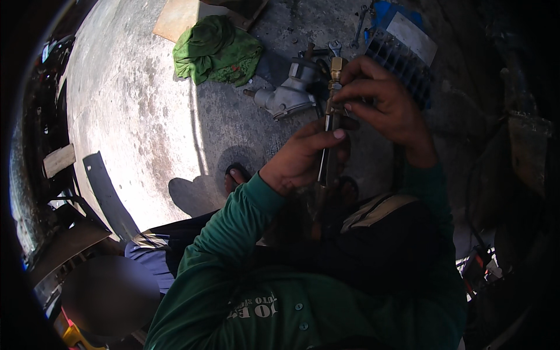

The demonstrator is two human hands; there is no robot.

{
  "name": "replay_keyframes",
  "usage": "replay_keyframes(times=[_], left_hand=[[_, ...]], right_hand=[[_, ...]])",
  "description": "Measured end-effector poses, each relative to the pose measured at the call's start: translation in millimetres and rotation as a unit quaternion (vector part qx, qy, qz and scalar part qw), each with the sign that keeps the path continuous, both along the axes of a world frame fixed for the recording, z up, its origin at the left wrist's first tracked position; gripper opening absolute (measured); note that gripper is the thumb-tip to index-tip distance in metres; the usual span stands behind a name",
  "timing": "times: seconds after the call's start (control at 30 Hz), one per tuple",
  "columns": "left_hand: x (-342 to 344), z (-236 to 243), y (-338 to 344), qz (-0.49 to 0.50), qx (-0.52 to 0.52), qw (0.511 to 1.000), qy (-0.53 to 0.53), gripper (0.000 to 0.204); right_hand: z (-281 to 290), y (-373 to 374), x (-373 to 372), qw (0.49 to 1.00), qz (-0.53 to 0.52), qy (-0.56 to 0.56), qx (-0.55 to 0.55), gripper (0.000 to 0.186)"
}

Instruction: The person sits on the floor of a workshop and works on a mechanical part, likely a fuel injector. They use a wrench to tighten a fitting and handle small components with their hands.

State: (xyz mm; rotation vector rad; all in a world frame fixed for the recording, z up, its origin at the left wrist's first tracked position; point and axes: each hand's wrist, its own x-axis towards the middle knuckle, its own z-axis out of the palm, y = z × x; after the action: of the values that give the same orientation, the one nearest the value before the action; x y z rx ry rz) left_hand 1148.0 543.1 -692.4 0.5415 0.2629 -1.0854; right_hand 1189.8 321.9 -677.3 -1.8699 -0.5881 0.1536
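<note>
Right of centre, just above the middle of the frame, a slim metal piece (330, 121) is standing at a slight tilt, its brass hex fitting (337, 67) pointing up and its silvery shank reaching down. The left hand (304, 153) is gripping that shank, thumb lying along the near side, fingers wrapping round behind. And here is the right hand (385, 102), coming in from the right: its fingers are curling, and the tips are pinching the piece just below the brass end.

Beyond the hands, at upper centre, a grey cast-metal housing (289, 96) is lying on the concrete floor (140, 111), with an open-ended wrench (335, 46) showing just above the brass. Upper left of that, a crumpled green cloth (213, 49) is sitting near a brownish board (175, 20). Over at upper right, a dark compartment tray (396, 55) is lying partly under a pale sheet (413, 38). Down at lower left, another person's blue-trousered leg (150, 256) is showing.
</note>
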Motion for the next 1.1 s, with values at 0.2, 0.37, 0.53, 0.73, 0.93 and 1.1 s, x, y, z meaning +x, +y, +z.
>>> replay_keyframes(times=[0.2, 0.37, 0.53, 0.73, 0.93, 1.1], left_hand=[[1, 4, 0, 0.002, 0.027, 1.000, -0.010, 0.040], [2, 8, 1, -0.025, 0.065, 0.995, -0.065, 0.043], [3, 8, -1, -0.019, 0.082, 0.994, -0.075, 0.042], [2, 11, -2, -0.034, 0.128, 0.985, -0.107, 0.044], [1, 17, -6, -0.050, 0.184, 0.970, -0.154, 0.044], [-2, 23, -6, -0.055, 0.209, 0.961, -0.171, 0.043]], right_hand=[[0, 4, 2, 0.998, -0.019, 0.021, 0.056, 0.018], [3, 3, 3, 0.996, -0.029, 0.043, 0.073, 0.013], [0, 6, 0, 0.992, -0.058, 0.062, 0.091, 0.013], [-4, 3, -3, 0.990, -0.059, 0.089, 0.087, 0.015], [-8, 9, -7, 0.989, -0.097, 0.064, 0.091, 0.015], [-8, 3, -11, 0.991, -0.083, 0.071, 0.071, 0.015]])
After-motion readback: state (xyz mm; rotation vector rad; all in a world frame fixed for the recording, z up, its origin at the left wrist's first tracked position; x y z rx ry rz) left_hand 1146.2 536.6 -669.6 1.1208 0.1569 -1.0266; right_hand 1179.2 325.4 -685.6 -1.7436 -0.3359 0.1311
